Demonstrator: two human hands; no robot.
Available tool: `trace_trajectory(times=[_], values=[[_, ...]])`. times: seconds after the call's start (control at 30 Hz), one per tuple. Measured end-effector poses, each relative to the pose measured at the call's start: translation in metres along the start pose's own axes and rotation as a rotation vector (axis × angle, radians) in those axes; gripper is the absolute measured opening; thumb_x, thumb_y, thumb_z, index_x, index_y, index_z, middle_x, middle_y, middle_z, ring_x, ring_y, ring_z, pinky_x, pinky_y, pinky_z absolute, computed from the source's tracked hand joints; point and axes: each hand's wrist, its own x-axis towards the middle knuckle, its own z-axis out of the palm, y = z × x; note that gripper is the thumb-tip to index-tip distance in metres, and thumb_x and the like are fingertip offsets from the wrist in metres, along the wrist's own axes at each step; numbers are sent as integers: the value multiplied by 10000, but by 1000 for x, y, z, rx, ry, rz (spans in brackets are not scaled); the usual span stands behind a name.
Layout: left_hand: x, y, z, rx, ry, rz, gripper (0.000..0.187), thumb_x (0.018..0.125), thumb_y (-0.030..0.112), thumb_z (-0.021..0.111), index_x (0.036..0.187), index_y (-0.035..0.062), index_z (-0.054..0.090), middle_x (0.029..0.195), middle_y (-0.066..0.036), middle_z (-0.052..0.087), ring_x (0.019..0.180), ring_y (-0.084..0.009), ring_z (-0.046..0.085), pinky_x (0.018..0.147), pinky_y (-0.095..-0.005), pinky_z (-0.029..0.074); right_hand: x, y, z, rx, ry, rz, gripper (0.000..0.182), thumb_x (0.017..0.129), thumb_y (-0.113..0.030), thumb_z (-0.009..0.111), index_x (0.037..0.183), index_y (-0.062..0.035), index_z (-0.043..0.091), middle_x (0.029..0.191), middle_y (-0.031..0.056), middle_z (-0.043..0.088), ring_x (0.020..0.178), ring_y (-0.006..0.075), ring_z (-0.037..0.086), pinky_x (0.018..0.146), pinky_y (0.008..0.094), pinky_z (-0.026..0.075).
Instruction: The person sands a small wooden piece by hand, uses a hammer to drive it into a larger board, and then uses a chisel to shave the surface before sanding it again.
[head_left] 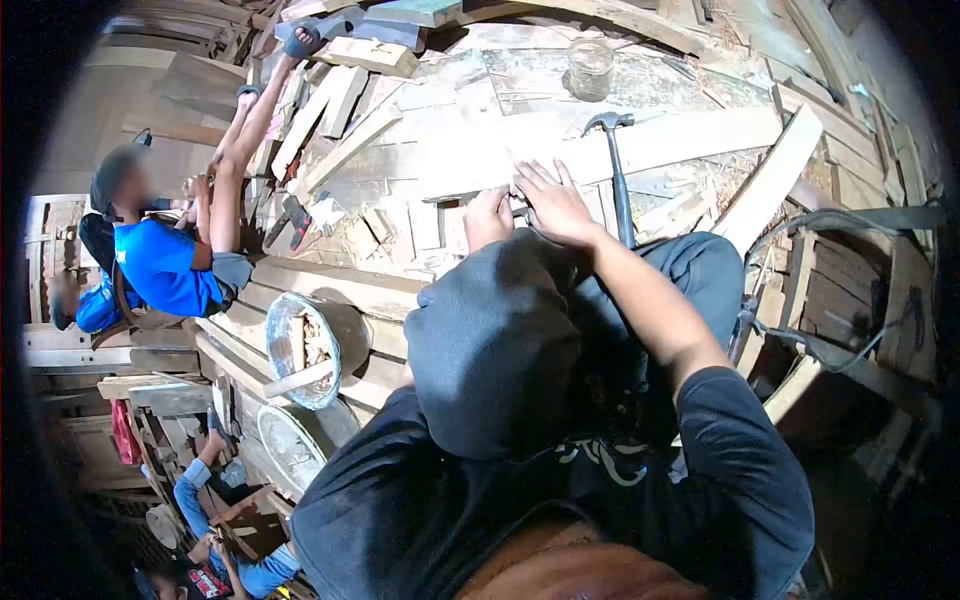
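My left hand has its fingers curled together at the edge of a brightly lit pale board. Whatever it may be holding is too small to make out. Close beside it, my right hand lies with fingers stretched out and slightly spread over the work, gripping nothing visible. A claw hammer with a dark handle rests just right of my right hand, its head across a long pale plank. My bent knee partly hides the handle's lower end.
A glass jar stands at the back. Left of me are a bucket holding wood scraps and a second bucket. A person in a blue shirt sits at left; another person works lower left. Planks and shavings surround the work area.
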Motion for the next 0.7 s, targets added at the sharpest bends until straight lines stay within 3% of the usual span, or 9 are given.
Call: trace_trajectory(times=[0.1, 0.17, 0.27, 0.37, 0.53, 0.57, 0.63, 0.67, 0.7], values=[[12, -4, 4, 22, 22, -64, 176, 869, 9, 621, 1016, -5, 716, 894, -230, 710, 848, -388, 706, 772, -403, 552, 1, -1, 1, -27, 22, -11, 570, 808, -85, 566, 1374, -30, 531, 1527, 138, 451, 1468, 276, 349, 1220, 559, 167], [16, -8, 0, -138, -35, -358, 162, 912, 42, 648, 1051, 1, 721, 833, -144, 726, 733, -186, 682, 699, -317, 534, -3, -4, -1, -6, 9, -8, 574, 815, -80, 556, 1386, -27, 522, 1530, 140, 446, 1469, 276, 346, 1225, 554, 159], [42, 7, -45, -699, -57, -643, 248, 926, 12, 661, 1171, -25, 664, 773, -10, 659, 668, -65, 562, 614, -217, 453, 0, -1, -2, -16, 13, -14, 588, 830, -75, 539, 1415, -35, 503, 1534, 142, 441, 1471, 278, 342, 1229, 549, 150], [85, 44, -103, -833, -21, -603, 306, 902, -8, 689, 1203, -16, 639, 769, 17, 632, 696, -46, 571, 639, -205, 476, 0, -1, -12, 117, 57, -37, 602, 799, -42, 591, 1396, -50, 519, 1489, 157, 478, 1436, 312, 382, 1219, 554, 180], [119, 124, -185, -653, -25, -301, 196, 889, 42, 740, 1078, -8, 726, 899, -21, 702, 724, -62, 579, 661, -209, 463, 13, -15, -48, 363, 361, -77, 474, 817, -2, 609, 1290, -35, 614, 1385, 222, 548, 1297, 387, 504, 1118, 516, 353], [120, 140, -198, -633, -3, -251, 205, 890, 47, 740, 1088, -5, 730, 915, -23, 709, 731, -61, 583, 666, -211, 467, 20, -20, -52, 524, 414, -47, 360, 874, -26, 612, 1232, -10, 641, 1260, 195, 646, 1156, 322, 626, 1015, 451, 475], [121, 164, -221, -674, 7, -197, 216, 903, 61, 731, 1107, -9, 726, 953, -33, 720, 785, -62, 602, 700, -216, 478, 24, -65, -116, 944, 345, 112, 291, 933, -76, 618, 1210, 11, 644, 1129, 145, 710, 1016, 208, 681, 893, 358, 541], [122, 180, -231, -681, -3, -175, 213, 907, 58, 725, 1107, -15, 724, 971, -40, 719, 814, -70, 616, 725, -218, 486, 29, -80, -138, 936, 406, 47, 268, 974, -115, 616, 1208, 14, 640, 1071, 100, 725, 957, 128, 670, 817, 288, 545], [122, 195, -241, -686, -12, -156, 210, 911, 56, 719, 1106, -21, 722, 989, -48, 718, 843, -78, 630, 750, -220, 495, 29, -100, -162, 1099, 432, -6, 271, 988, -147, 629, 1204, 19, 638, 1071, 112, 719, 942, 136, 670, 799, 277, 538]])
